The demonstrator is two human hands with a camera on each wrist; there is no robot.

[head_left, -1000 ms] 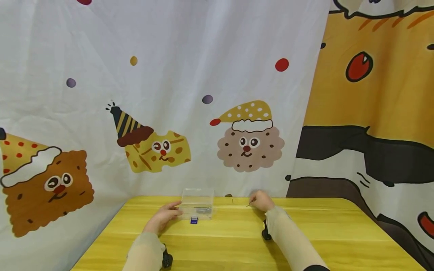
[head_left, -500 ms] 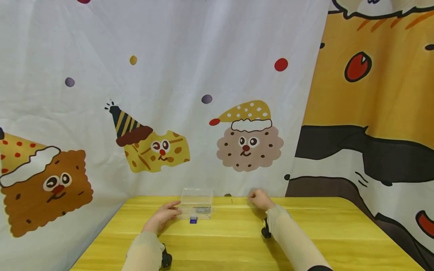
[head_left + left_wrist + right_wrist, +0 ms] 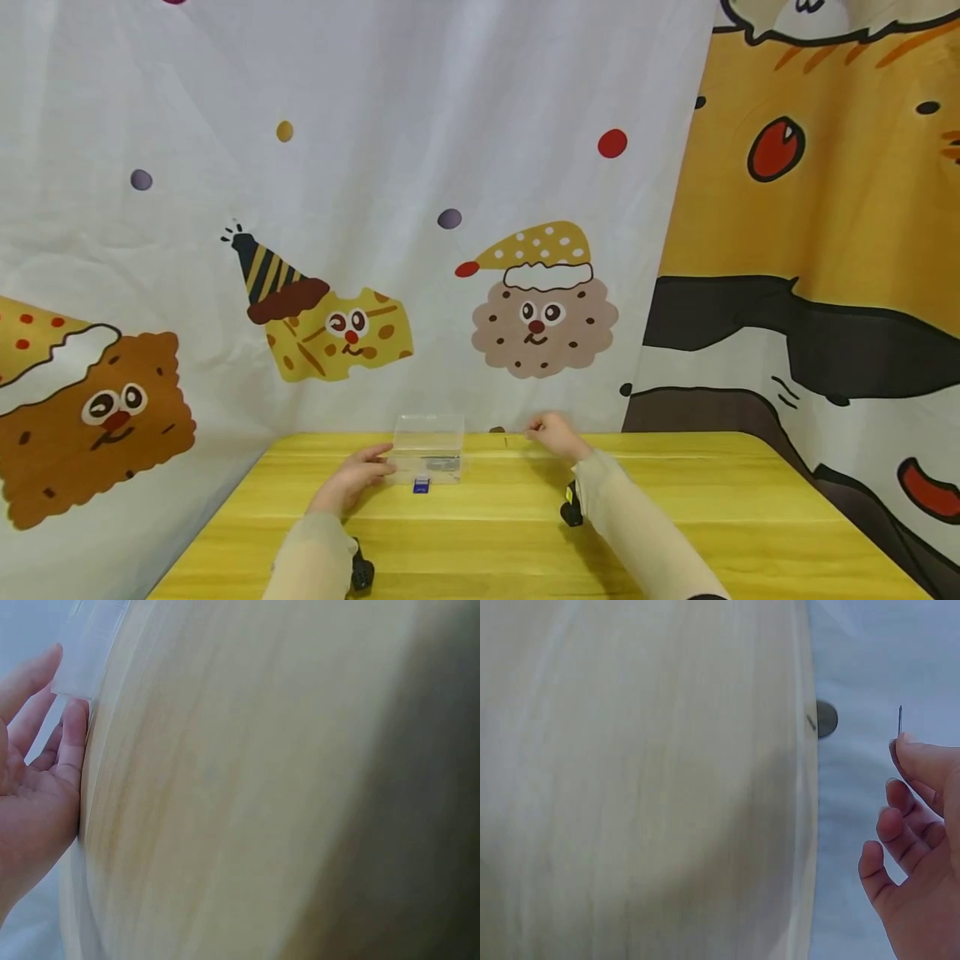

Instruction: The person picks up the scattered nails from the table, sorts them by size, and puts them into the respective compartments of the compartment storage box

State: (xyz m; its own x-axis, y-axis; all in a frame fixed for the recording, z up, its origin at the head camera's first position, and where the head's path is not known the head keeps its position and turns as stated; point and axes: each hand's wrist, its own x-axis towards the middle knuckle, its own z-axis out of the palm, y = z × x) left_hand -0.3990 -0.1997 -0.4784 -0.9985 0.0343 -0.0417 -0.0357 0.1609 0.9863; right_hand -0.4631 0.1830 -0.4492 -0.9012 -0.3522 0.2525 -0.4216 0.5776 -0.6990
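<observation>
My right hand is near the table's back edge. In the right wrist view, this hand pinches a thin nail between thumb and index finger, its pointed end sticking out past the fingertips; the other fingers are loosely bent. Another nail lies on the table just left of that hand. Over on the left stands a clear plastic box, its lid raised at the back and a blue tab at its front. My left hand rests against the box's left side with fingers extended.
The yellow wood-grain table ends at a white cartoon curtain hanging right behind it. Something dark and thin lies inside the box. A black wrist camera is strapped at the right wrist, another at the left.
My right hand has risen a little off the table with the nail and shifted left, closer to the lying nail. The left hand stays at the box. The head view has turned slightly right.
</observation>
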